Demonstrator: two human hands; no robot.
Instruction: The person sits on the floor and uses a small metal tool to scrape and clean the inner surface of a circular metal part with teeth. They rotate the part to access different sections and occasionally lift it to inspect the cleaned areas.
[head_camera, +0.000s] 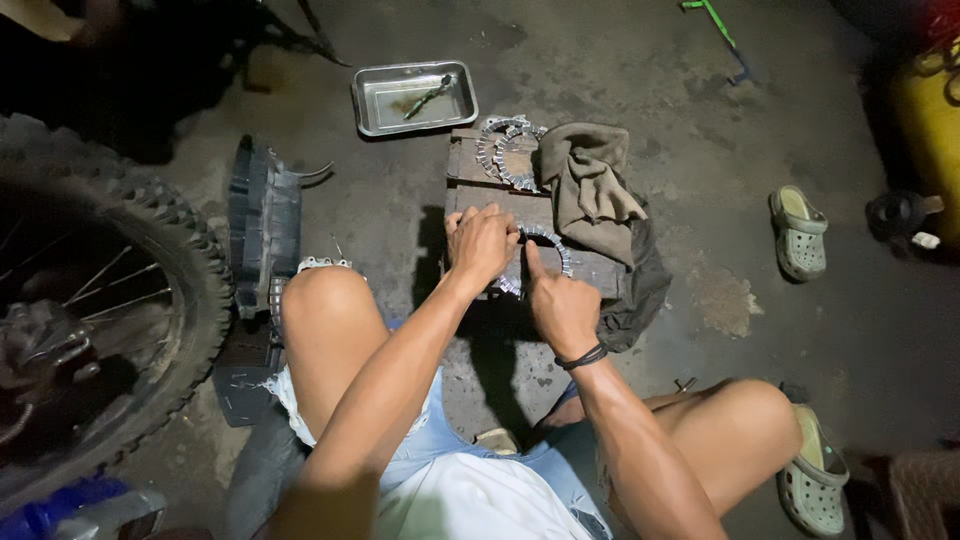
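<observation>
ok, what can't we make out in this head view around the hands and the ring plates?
- Toothed ring plate under the hands: its left half is covered by the left hand, and the right hand hides part of its lower edge.
- Stacked ring plates: count too small to tell.
- Tool in the metal tray: type too small to tell.
- Motorcycle wheel: cut off by the left edge.

My left hand (482, 243) covers most of the toothed metal ring (548, 248) on the wooden block (470, 165), so I cannot tell how my fingers grip it. The small tool in the metal tray (375, 105) is too small and dim to identify. The spoked wheel (95, 300) is cut off at the left edge.
</observation>
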